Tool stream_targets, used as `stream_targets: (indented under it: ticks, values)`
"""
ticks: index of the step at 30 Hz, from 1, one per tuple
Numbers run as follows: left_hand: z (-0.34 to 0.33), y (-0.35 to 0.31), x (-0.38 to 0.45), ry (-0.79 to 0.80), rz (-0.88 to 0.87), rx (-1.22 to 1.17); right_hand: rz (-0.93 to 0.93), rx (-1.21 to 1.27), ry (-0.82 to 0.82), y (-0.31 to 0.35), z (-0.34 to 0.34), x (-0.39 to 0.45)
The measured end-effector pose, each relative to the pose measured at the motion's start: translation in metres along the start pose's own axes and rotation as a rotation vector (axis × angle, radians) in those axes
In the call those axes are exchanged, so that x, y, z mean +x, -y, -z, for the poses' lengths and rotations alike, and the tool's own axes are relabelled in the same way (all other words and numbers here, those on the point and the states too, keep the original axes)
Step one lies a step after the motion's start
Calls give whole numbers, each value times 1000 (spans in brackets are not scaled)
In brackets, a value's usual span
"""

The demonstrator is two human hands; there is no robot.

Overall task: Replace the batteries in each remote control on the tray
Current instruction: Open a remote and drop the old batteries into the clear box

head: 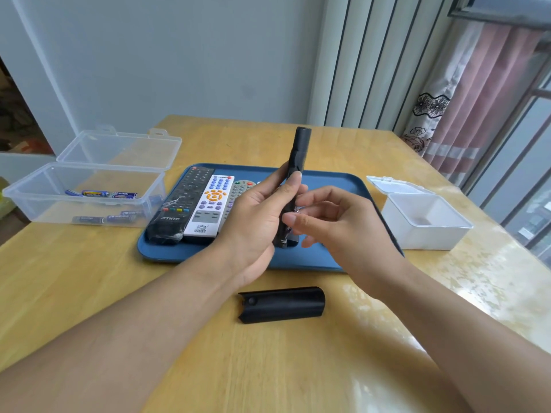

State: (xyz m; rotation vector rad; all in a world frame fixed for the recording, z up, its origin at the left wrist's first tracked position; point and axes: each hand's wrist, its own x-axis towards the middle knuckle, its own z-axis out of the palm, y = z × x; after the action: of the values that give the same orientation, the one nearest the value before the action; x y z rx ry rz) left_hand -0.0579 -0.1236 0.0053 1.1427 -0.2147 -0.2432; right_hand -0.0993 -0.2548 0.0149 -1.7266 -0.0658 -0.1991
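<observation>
Nearest on the desk (89,293) lies a black battery cover (281,304), flat and well apart from its remote. So the step in hand is the battery swap on one remote, with the compartment already opened.

Just beyond, above the near edge of the tray (328,180), the left hand (253,222) holds a slim black remote (293,186) nearly upright, fingers wrapped round its middle and a fingertip pressed against its side. The right hand (337,219) is at the remote's lower part, thumb and forefinger pinched together at the open compartment; something small and metallic glints there, but whether it is a battery end or a spring contact I cannot tell. My judgement is that an old cell is being worked out, or a new one seated. The next move calls for a steady left grip while the right fingers lever the cell against its spring, minding polarity.

On the tray lie three more remotes side by side: a black one (182,204) marked with what looks like "THTF" near its lower end, a white one (210,207) with blue and orange buttons and small print too fine to read, and a grey one (238,192) partly hidden by the left hand.

To the left stands an open clear box (35,201) holding blue batteries (101,193); one label seems to read "HUATAI". To the right stands an open white box (417,234), nothing visible inside.
</observation>
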Motion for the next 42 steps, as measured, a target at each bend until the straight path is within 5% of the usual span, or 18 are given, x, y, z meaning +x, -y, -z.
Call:
stream_targets:
  ticks: [3,8,12,16,20,22,42]
  values:
    - [4,-5,4,-96,-13,-25,-39,126,-44,6,3,2]
    - [11,-11,10,-212,21,-58,-349,787,-77,10,14,12]
    - [12,-14,10,-214,71,-67,-509,933,-27,4,19,15]
    - [12,-16,9,-166,125,-119,-470,668,84,3,20,13]
    - [10,-18,6,-90,177,-148,238,-379,104,-6,14,2]
    - [8,-19,3,-65,220,-131,454,-602,162,-16,8,0]
    - [6,-19,-2,77,310,-72,531,-576,247,-31,11,14]
